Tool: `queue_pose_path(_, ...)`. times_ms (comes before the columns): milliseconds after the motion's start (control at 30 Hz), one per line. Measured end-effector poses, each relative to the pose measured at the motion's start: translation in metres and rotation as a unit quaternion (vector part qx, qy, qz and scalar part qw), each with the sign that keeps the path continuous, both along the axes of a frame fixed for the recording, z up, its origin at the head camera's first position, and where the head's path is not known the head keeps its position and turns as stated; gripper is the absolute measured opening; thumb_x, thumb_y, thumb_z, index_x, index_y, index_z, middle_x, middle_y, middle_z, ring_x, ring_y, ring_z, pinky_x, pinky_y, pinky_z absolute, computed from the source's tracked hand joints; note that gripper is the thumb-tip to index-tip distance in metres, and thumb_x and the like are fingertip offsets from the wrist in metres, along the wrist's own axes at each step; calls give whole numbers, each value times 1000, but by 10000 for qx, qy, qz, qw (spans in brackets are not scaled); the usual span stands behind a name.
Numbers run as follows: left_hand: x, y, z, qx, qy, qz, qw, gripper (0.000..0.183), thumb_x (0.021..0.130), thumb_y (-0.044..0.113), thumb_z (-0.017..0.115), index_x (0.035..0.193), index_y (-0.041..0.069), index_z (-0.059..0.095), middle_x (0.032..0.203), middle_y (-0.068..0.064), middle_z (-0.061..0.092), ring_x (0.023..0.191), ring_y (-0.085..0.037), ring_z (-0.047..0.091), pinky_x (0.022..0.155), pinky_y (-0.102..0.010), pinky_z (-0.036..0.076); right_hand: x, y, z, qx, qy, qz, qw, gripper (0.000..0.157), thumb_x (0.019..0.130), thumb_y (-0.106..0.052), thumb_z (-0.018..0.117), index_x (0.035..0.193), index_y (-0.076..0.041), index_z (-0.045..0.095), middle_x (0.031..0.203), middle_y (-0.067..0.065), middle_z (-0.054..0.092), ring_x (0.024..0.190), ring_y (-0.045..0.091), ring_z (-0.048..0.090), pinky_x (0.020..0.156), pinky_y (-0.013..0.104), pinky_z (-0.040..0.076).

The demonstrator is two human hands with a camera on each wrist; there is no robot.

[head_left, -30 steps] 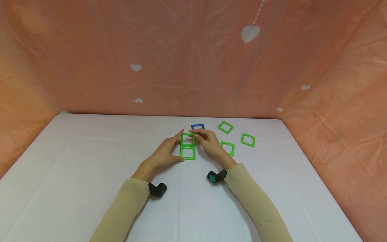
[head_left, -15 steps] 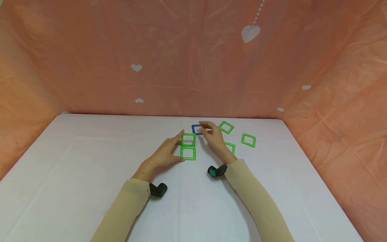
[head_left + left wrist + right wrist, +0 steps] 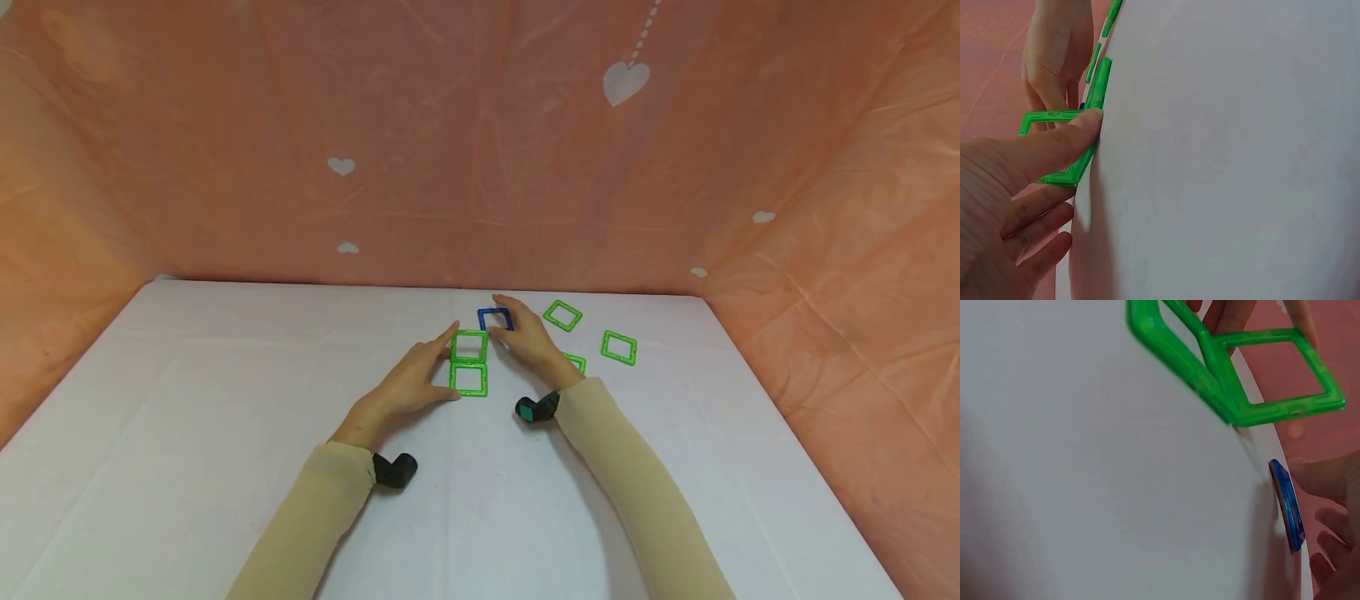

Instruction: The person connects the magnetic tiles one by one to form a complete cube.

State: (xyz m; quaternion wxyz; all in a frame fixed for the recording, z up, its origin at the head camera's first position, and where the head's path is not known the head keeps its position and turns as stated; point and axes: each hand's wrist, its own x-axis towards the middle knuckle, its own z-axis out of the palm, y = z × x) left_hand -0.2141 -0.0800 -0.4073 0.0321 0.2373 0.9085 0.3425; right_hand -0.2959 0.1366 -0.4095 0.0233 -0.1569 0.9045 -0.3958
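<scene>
Two green square magnetic tiles are joined edge to edge in front of me. One green tile (image 3: 468,395) lies flat and the other (image 3: 1297,411) stands up from its far edge, as the right wrist view shows. My left hand (image 3: 405,379) holds the pair, its thumb on the near edge and its index finger at the raised tile's top. A blue square tile (image 3: 495,311) lies flat just behind. Over it reaches my right hand (image 3: 528,342), thumb by the near side and fingers past the far side. Whether the thumb touches the blue tile is unclear.
To the right on the white table (image 3: 225,467) lie a tilted green tile (image 3: 562,316), a second green tile (image 3: 618,347) and another green tile (image 3: 577,362) partly behind my right wrist. An orange curtain (image 3: 450,167) hangs behind the table.
My right hand has left the green tiles and moved back and to the right, over the blue tile. The left hand stays in place on the green pair.
</scene>
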Motion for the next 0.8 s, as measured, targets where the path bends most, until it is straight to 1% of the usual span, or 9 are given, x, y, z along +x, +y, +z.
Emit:
queue_pose_path(133,0,0,0,54,5,10,10000,100,77,14,80,154,7,17,127,-20,60,125,-37,46,111,-50,30,-4,0,-1,246,-156,101,9995,60,92,-20,62,146,-7,39,155,14,31,145,30,24,119,43,18)
queue_pose_path(267,1,0,0,52,127,-12,9999,99,77,14,80,153,7,17,125,-20,61,122,-37,47,110,-50,32,-7,0,-2,502,-230,194,9983,59,93,-24,63,145,-7,42,154,14,33,145,31,25,118,44,19)
queue_pose_path(367,0,1,-1,66,85,-34,9999,99,78,15,80,154,7,17,126,-20,60,124,-37,47,110,-50,31,-7,1,-1,742,-13,317,9967,57,92,-24,64,142,-2,45,150,18,38,142,34,30,117,45,23)
queue_pose_path(400,0,1,-1,98,-1,-29,9999,99,78,15,80,154,8,16,128,-20,59,126,-37,46,112,-50,30,-7,2,-1,843,85,344,9958,57,92,-23,64,140,0,46,149,19,39,140,35,32,116,45,24)
queue_pose_path(467,0,2,-1,74,-56,5,10000,99,79,16,80,154,8,16,129,-20,58,128,-37,44,112,-50,29,-6,3,0,1037,256,370,9936,55,91,-24,65,138,2,48,144,21,43,137,36,36,114,46,28)
queue_pose_path(567,0,2,0,34,-141,87,9999,100,78,16,80,154,8,15,131,-20,57,129,-36,43,113,-50,28,-3,4,2,1278,420,300,9905,55,90,-26,67,134,2,52,137,22,48,130,36,41,110,46,34)
queue_pose_path(667,0,2,0,5,-129,119,9998,101,78,17,81,154,8,15,131,-20,57,129,-37,43,113,-50,29,0,6,5,1399,558,192,9884,56,86,-31,70,130,2,56,130,21,53,123,35,46,106,44,38)
queue_pose_path(800,1,2,0,1,-144,108,9998,101,78,17,81,154,9,15,131,-21,56,130,-37,43,113,-50,28,1,10,5,1372,684,57,9882,59,80,-35,75,125,1,62,119,19,57,112,33,51,99,43,42)
